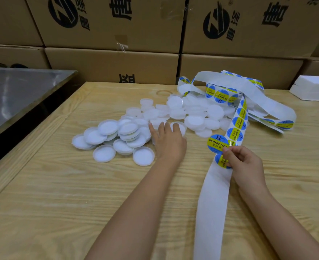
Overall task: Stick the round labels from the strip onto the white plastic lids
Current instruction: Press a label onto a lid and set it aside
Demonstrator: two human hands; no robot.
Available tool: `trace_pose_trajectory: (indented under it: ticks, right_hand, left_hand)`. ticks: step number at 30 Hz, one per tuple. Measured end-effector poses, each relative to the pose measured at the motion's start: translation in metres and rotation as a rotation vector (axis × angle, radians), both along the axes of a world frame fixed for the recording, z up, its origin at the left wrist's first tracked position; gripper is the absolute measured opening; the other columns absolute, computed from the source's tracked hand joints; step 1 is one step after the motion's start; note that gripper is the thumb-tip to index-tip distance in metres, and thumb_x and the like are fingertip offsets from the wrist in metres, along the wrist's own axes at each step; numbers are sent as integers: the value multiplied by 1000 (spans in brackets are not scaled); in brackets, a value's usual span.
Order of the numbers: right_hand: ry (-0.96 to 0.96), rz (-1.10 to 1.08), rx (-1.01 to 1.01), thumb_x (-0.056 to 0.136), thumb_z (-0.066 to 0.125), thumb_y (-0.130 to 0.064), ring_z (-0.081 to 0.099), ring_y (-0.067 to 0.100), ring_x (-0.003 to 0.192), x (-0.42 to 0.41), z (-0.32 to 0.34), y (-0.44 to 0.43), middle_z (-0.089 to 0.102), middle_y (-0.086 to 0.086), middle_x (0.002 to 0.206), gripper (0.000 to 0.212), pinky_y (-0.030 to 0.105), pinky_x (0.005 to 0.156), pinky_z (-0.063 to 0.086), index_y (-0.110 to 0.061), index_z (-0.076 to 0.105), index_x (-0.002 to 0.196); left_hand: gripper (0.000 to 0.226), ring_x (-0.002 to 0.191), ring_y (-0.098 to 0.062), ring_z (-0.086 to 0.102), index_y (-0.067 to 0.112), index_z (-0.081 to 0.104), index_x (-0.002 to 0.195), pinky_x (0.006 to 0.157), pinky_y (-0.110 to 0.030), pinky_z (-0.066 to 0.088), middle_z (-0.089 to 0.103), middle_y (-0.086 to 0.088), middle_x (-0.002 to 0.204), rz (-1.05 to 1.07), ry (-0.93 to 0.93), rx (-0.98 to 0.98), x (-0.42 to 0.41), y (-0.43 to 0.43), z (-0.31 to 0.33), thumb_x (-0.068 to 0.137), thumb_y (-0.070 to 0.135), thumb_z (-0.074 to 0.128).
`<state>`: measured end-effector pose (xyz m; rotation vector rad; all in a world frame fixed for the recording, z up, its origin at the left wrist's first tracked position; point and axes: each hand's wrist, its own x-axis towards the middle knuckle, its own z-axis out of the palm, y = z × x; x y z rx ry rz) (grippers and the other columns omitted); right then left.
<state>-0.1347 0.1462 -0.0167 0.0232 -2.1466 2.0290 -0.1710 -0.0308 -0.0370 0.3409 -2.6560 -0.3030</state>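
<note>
Looking down through the head camera, I see the label strip (238,120) running lengthwise from the near table edge at 6 o'clock up toward 1 o'clock. There it ends in a loose tangle on top of the far lids. Its near stretch is bare white backing (213,203). My right hand (244,163) is closed, thumb and forefinger pinching the edge of one round label (217,143). This label stands off the strip at its 9 o'clock side, face toward me, with "SOLDERING PASTE" reading level from left to right. My left hand (169,140) is spread, fingers fairly straight and laid over one white lid (182,129) at the pile's near edge. The pile of white lids (128,133) sprawls across the wooden table (61,203) from 10 to 1 o'clock. Printed cardboard boxes (113,66) are stacked along the 12 o'clock side.
</note>
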Motion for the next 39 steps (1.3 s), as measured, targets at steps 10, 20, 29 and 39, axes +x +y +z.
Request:
trace_pose_trajectory:
  ticks: [10,20,29,39]
  right_hand:
    - [-57,40,-202,87,65,-19,56,9,65,6,11,-6,62,-6,69,14,27,68,46,-21,64,73]
    - [-126,375,-229,85,62,0,69,19,72,1,20,-47,66,9,101,63,35,72,55,-36,35,130]
    - [-56,326,-204,84,60,9,65,12,70,-12,4,-43,71,5,85,57,24,66,52,-29,44,124]
    - [-55,235,-367,87,62,-15,60,18,99,-8,5,-32,66,1,97,5,28,72,50,-20,63,86]
  left_hand:
    - [65,112,-8,43,19,45,130,88,-15,34,42,3,126,-275,334,694,31,-8,7,72,14,75]
    - [74,106,-20,61,37,40,122,79,-36,57,42,-1,126,-493,214,1114,67,2,17,71,0,76]
    - [35,93,-22,67,0,47,132,78,-30,58,64,-11,110,-393,1,1629,65,-5,23,99,10,43]
    - [27,74,-18,71,-5,53,120,66,-30,59,66,-18,102,-381,-11,1727,66,-8,25,95,3,49]
